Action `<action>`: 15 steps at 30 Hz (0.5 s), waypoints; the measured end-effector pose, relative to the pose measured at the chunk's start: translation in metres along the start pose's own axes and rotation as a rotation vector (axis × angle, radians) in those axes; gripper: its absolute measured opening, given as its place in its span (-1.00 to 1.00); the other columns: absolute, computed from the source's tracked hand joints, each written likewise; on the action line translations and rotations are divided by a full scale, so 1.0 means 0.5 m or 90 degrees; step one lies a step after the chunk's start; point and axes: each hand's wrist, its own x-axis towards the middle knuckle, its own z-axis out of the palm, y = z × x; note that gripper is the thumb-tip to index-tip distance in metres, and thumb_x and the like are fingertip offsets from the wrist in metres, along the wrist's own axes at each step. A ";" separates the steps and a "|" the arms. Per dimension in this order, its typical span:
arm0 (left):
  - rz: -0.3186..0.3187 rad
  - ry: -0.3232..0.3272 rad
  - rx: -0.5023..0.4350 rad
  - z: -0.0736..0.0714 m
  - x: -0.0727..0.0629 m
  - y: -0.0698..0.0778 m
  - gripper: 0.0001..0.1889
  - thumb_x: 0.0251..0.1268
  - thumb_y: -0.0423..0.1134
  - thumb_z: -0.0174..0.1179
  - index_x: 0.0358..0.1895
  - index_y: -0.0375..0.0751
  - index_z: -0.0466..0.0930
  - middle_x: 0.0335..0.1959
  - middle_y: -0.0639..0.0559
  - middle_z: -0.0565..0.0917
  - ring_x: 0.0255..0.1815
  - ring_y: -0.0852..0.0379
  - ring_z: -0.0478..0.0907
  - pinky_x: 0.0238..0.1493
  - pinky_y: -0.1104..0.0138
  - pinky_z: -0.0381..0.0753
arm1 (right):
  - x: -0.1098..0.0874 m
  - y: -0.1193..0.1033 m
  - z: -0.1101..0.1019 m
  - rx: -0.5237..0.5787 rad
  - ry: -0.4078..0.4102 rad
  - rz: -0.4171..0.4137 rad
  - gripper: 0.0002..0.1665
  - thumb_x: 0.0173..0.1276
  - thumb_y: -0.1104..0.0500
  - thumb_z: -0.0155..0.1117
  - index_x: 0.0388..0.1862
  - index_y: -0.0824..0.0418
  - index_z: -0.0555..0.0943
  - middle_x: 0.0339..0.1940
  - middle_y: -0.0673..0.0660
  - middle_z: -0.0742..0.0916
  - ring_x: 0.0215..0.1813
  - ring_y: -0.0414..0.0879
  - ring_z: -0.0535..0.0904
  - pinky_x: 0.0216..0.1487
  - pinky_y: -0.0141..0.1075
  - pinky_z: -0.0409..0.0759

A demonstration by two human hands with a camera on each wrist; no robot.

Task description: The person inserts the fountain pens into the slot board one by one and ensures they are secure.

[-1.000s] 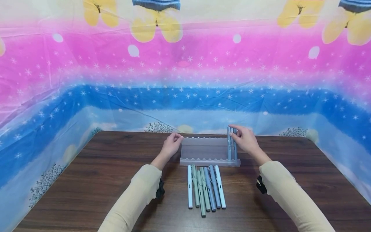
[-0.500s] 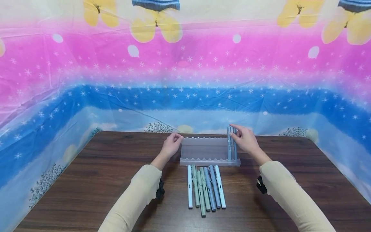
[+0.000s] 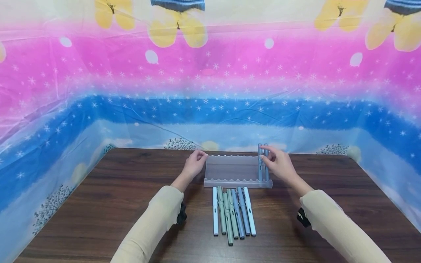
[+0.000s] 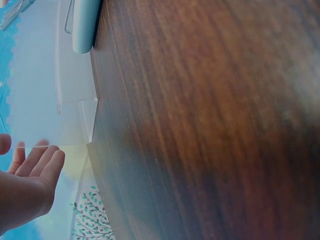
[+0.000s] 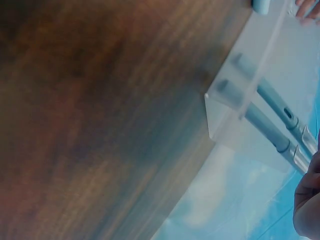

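Note:
A translucent pen rack (image 3: 231, 168) with scalloped edges stands on the table. Its left edge is pinched by my left hand (image 3: 194, 164), with fingers behind the panel in the left wrist view. Two blue-grey pens stand upright at the rack's right end, a left pen (image 3: 260, 168) and a right pen (image 3: 266, 170). My right hand (image 3: 281, 164) holds the left pen's cap with thumb and index finger; the right wrist view shows this hand (image 5: 307, 200) only partly. Before the rack lie several pens, including a pale blue pen (image 3: 215, 212) and a green pen (image 3: 228, 223).
The dark wooden table (image 3: 131, 204) reaches back to a patterned cloth (image 3: 210, 109) hanging around it. At the right end of the lying row is another pale blue pen (image 3: 250, 212). A black wrist strap (image 3: 181, 213) shows below the left sleeve.
My right hand has come slightly down along the pen caps, and its forearm has shifted right. The left hand, the rack and the lying pens keep their places.

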 end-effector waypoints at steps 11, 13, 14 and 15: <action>0.002 -0.003 0.000 -0.001 0.001 -0.001 -0.77 0.31 -0.17 -0.05 -0.16 -0.28 0.41 -0.07 -0.20 0.49 0.01 -0.11 0.39 0.01 0.10 0.35 | -0.049 -0.012 0.017 0.033 -0.091 0.015 -0.65 0.23 0.08 0.17 -0.02 0.16 0.52 -0.66 0.05 0.58 -0.67 -0.18 0.39 -0.66 -0.31 0.37; 0.002 -0.004 -0.001 -0.002 0.000 -0.001 -0.77 0.31 -0.17 -0.05 -0.15 -0.28 0.41 -0.06 -0.20 0.49 0.01 -0.11 0.39 0.01 0.10 0.35 | -0.058 -0.011 0.020 0.040 -0.107 0.020 -0.66 0.23 0.06 0.17 -0.03 0.14 0.52 -0.65 0.05 0.59 -0.65 -0.19 0.40 -0.65 -0.32 0.38; 0.000 -0.004 -0.002 -0.001 0.000 -0.001 -0.77 0.31 -0.17 -0.05 -0.15 -0.28 0.41 -0.06 -0.20 0.49 0.02 -0.10 0.39 0.02 0.10 0.34 | -0.061 -0.011 0.021 0.041 -0.116 0.023 -0.66 0.23 0.05 0.17 -0.04 0.14 0.52 -0.65 0.04 0.59 -0.64 -0.19 0.40 -0.64 -0.31 0.39; 0.002 -0.004 -0.002 -0.001 0.000 -0.001 -0.77 0.31 -0.17 -0.05 -0.15 -0.28 0.41 -0.06 -0.20 0.49 0.01 -0.10 0.39 0.02 0.10 0.34 | -0.065 -0.012 0.023 0.042 -0.124 0.030 -0.66 0.22 0.05 0.18 -0.04 0.13 0.53 -0.64 0.04 0.60 -0.64 -0.19 0.41 -0.64 -0.31 0.39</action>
